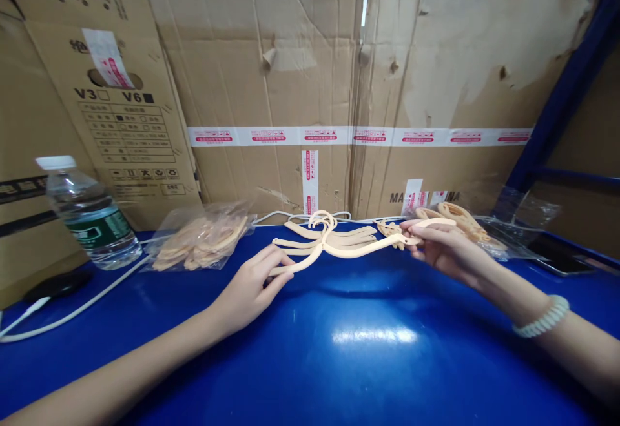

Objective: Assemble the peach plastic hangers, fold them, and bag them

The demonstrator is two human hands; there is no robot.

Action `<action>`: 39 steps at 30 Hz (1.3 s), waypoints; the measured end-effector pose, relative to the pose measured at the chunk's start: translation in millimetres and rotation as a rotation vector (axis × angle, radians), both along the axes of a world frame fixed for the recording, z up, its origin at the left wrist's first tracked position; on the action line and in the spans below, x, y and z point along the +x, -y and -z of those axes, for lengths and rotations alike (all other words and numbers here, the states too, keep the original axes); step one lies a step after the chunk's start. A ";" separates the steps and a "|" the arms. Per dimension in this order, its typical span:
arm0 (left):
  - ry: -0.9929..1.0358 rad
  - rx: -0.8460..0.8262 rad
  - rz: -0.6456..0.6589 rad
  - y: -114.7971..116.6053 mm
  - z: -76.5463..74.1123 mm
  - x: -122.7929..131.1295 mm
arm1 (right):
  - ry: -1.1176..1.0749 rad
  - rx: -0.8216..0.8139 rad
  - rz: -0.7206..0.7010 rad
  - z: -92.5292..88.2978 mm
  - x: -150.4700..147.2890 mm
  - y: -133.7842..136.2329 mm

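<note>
A beige clothes hanger with a hook at its top spans the space between my two hands, a little above the blue tabletop. My left hand pinches the end of its left arm between thumb and fingers. At the other side, my right hand has its fingers closed round the tip of the right arm, beside a small hole. A curved beige piece shows along the top of the right hand; whether it is held cannot be told. Just behind, several similar hangers lie together, partly hidden by the front one.
Clear plastic bags of beige parts lie left and right. Small beige pieces sit near my right hand. A water bottle, a black round device, white cable and phone lie around. Cardboard walls the back.
</note>
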State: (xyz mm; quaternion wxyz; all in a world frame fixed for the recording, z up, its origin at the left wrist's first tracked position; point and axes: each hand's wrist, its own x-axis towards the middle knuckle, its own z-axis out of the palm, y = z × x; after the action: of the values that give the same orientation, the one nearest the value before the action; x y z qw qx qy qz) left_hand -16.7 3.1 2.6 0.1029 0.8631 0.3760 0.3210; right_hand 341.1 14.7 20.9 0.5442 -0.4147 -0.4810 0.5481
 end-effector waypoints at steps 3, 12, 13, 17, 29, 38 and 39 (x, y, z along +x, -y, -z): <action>-0.102 0.039 0.065 -6.3 -2.6 -8.6 | 0.229 -0.039 -0.097 -6.7 19.3 -3.4; -0.298 -0.005 0.189 -14.3 -1.8 -18.3 | 0.796 0.016 -0.417 -6.2 34.5 -9.0; -0.298 -0.007 0.190 -14.7 -1.5 -18.9 | 0.859 0.024 -0.440 -6.5 33.4 -8.9; -0.286 -0.009 0.174 -17.6 0.8 -21.9 | 1.068 0.081 -0.383 -6.6 30.3 -7.9; -0.238 0.010 0.210 -16.5 -1.5 -21.4 | 1.259 0.140 -0.378 -6.9 33.5 -6.4; -0.225 0.108 0.161 -20.0 8.3 -19.4 | 1.371 0.204 -0.268 -6.5 28.2 -5.3; -0.231 0.120 0.149 -20.2 8.9 -18.9 | 1.382 0.220 -0.249 -5.4 27.8 -6.0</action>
State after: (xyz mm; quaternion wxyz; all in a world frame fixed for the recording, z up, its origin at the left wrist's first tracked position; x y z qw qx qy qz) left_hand -35.6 23.3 -6.3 0.0306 0.9244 0.3004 0.2331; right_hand 368.9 20.7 26.3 0.0868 -0.5520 -0.8125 0.1661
